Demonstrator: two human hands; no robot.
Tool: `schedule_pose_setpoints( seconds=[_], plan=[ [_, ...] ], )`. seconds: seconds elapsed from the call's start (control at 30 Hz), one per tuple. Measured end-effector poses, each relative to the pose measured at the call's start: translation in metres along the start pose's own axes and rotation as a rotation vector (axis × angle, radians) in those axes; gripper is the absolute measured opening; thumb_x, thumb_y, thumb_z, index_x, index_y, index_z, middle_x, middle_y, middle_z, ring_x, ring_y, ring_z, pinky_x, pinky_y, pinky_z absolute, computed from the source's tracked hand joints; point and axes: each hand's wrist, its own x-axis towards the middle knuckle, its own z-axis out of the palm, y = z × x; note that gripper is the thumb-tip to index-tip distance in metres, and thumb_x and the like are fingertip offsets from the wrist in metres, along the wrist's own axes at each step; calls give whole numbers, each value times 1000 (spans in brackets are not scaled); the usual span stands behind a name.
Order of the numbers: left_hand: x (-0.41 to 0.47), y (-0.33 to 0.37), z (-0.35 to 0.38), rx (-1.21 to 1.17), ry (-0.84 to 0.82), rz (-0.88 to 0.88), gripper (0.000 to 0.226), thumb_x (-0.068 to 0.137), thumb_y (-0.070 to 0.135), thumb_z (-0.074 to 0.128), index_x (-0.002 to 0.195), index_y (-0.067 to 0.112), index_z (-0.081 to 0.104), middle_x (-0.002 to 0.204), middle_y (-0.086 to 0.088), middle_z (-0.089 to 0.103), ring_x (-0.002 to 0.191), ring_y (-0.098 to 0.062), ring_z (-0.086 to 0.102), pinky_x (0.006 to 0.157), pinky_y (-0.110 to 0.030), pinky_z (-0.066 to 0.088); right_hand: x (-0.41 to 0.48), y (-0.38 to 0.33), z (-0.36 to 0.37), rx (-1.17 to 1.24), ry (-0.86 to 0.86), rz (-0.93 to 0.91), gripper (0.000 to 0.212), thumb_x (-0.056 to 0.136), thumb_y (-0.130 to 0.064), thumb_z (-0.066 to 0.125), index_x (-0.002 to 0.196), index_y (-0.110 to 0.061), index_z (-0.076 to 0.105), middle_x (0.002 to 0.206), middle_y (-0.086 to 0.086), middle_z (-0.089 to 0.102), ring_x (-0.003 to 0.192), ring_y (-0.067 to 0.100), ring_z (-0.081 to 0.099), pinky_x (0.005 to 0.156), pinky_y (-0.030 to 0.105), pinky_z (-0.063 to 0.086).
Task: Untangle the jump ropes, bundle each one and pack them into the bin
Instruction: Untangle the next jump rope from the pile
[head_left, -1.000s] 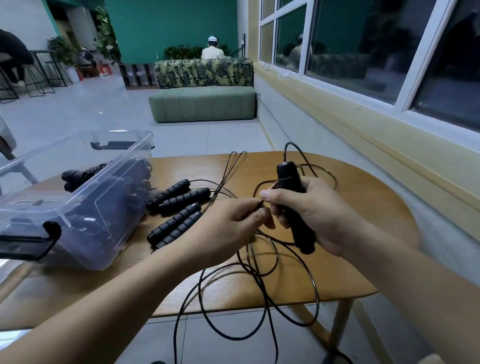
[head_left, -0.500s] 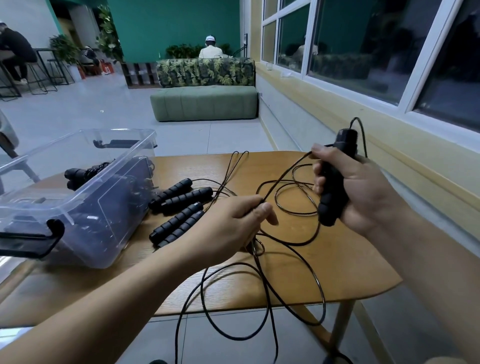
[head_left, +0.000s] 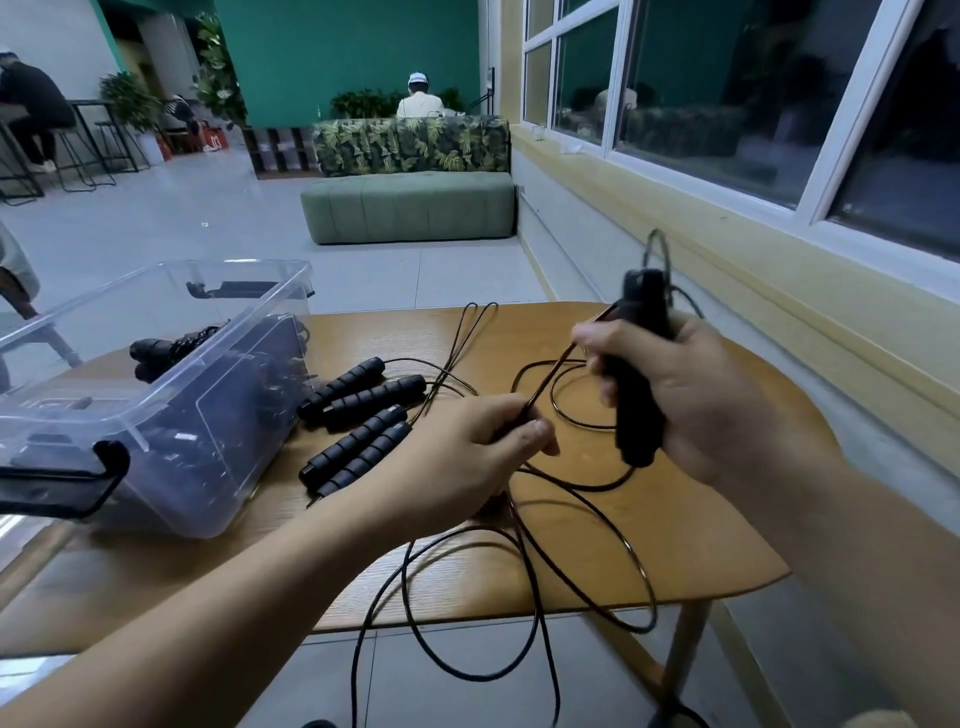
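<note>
Fingers of the right hand wrap a black handle; the left hand pinches the cord above the desk.

Four handles on the table — one bin.

Bin cut off at left edge, rope loops cropped at bottom, raised handle blurred
</note>
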Motion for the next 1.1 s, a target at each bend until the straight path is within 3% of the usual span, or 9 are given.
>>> schedule_pose_setpoints(
  seconds=[0.2, 0.3, 0.43, 0.57, 0.67, 0.8, 0.93, 1.1],
  plan=[
    [0, -3, -1, 66, -24, -19, 33, 112, 38, 49, 96, 24, 73, 57, 1, 57, 52, -9, 50, 57, -24, 39, 16, -12, -30, 273, 186, -10, 17, 92, -13, 80, 94, -14, 64, 72, 1, 60, 57, 13, 51, 57, 25, 46],
    [-1, -4, -1, 16, -29, -26, 33, 113, 36, 48, 96, 21, 72, 57, 2, 54, 50, -9, 48, 54, -22, 38, 15, -6, -29, 255, 150, 28, 19, 93, -20, 81, 102, -10, 68, 74, 0, 61, 58, 13, 53, 56, 24, 48],
    [-1, -1, 2, -6, -23, -26, 32, 113, 33, 50, 96, 19, 73, 57, 6, 51, 50, -9, 46, 52, -19, 36, 6, 5, -14, 98, 45, 72, 45, 90, -27, 84, 122, 2, 70, 79, 4, 65, 62, 16, 56, 58, 25, 51],
    [0, 1, 3, -13, -15, 1, 32, 113, 34, 49, 95, 20, 73, 58, 5, 50, 52, -13, 47, 53, -21, 35, -8, 13, 6, -83, -92, 48, 19, 95, -18, 79, 107, -4, 72, 78, 9, 68, 64, 20, 60, 61, 29, 52],
    [0, 1, 4, -48, -24, 20, 32, 113, 35, 49, 95, 20, 71, 58, 6, 49, 52, -14, 46, 54, -24, 36, -13, 16, 15, -157, -147, 12, 20, 96, -14, 77, 105, 2, 70, 76, 12, 72, 64, 22, 61, 61, 30, 52],
    [-1, 0, 2, -3, -23, 11, 29, 111, 35, 54, 95, 21, 73, 57, 7, 53, 52, -8, 50, 56, -23, 39, -6, 7, 7, -165, -55, -42, 14, 94, -17, 80, 96, -6, 72, 75, 9, 71, 64, 20, 61, 63, 32, 52],
    [0, 2, -4, -2, 19, 21, 23, 110, 31, 57, 96, 23, 73, 62, 7, 57, 57, -8, 56, 59, -23, 43, 3, -2, -14, -43, 78, -31, 15, 92, -20, 83, 96, -9, 73, 76, 5, 69, 67, 16, 62, 63, 25, 53],
    [0, 4, -6, -5, 27, 11, 24, 111, 29, 56, 97, 22, 73, 65, 1, 63, 59, -12, 61, 62, -28, 47, 3, 2, -13, 7, 64, 9, 24, 93, -23, 81, 107, -5, 72, 80, 5, 70, 67, 16, 62, 62, 23, 54]
  ],
)
